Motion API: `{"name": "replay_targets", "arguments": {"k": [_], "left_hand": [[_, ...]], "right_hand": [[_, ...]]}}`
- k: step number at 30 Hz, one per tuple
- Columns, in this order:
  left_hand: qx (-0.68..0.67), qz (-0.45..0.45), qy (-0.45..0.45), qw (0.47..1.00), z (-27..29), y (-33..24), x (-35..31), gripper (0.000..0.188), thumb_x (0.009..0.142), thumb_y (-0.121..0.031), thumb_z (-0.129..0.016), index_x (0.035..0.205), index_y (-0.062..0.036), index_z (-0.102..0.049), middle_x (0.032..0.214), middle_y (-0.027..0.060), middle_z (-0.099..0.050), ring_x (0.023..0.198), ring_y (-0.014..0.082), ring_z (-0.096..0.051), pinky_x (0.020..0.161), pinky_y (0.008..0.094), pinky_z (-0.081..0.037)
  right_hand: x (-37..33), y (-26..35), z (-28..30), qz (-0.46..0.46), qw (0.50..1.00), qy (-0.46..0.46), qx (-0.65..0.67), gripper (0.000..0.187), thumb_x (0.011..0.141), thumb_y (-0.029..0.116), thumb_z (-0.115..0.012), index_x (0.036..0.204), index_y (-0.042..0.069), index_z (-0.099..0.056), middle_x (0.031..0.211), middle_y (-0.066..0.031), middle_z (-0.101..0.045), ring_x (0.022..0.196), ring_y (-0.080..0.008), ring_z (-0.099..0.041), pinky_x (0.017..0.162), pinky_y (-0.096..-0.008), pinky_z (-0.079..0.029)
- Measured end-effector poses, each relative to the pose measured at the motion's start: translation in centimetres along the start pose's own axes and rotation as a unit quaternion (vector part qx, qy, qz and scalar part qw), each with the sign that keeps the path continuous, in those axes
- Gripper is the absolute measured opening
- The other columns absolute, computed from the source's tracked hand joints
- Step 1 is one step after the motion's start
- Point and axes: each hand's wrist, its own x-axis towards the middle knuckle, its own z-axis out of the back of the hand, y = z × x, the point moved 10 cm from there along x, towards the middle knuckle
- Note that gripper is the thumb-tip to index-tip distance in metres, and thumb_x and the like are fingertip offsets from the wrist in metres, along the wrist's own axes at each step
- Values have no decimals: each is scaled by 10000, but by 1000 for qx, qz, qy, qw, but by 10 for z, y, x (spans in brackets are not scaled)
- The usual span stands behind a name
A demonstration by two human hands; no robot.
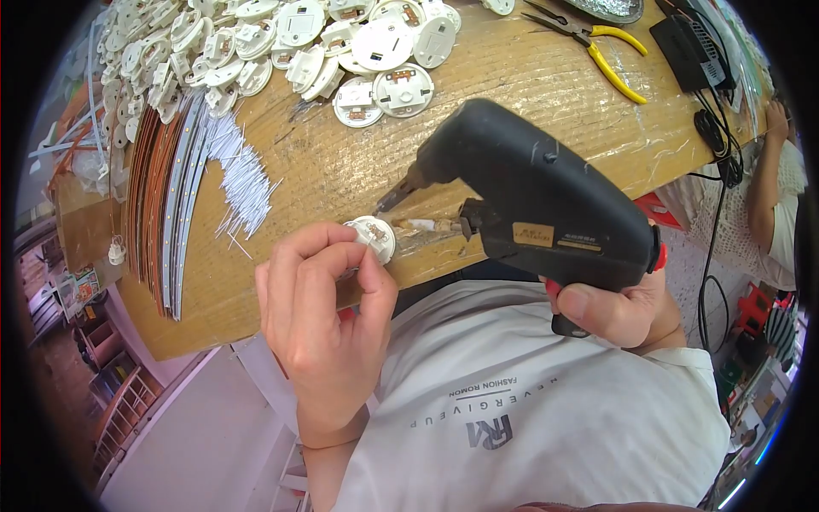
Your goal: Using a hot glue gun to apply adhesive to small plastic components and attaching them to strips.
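Observation:
My right hand is wrapped round the handle of a black soldering gun with a red trigger. The gun's dark metal tip slants down to the left, close to the upper edge of a small round white plastic base; whether they touch, I cannot tell. Thumb and fingers of my left hand pinch that base near the table's front edge, hiding part of it. Below the gun's nose sits its solder feed guide.
A heap of similar white round bases fills the far left. Nearer lie long LED strips and a pile of short white wires. Yellow-handled pliers and a black box with cables lie far right. Another person sits at right.

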Motion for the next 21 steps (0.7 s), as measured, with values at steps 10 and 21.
{"name": "replay_targets", "arguments": {"k": [10, 21], "left_hand": [[7, -12, -3, 1000, -1, 0, 0, 226, 744, 100, -783, 903, -27, -685, 996, 89, -709, 822, 253, -612, 713, 345, -490], [-17, 3, -27, 1000, 26, -9, -5, 226, 770, 138, -765, 933, 8, -676, 1012, 133, -707, 835, 260, -647, 711, 357, -550]], "right_hand": [[1, -3, 4, -6, 998, -31, 52, 402, 776, -31, -661, 1175, -72, -642, 1018, -61, -687, 885, -110, -593, 779, -238, -454], [-7, -14, 2, -35, 998, -40, 43, 371, 837, 11, -682, 1201, -44, -630, 972, -66, -684, 776, -116, -603, 694, -271, -496]]}}
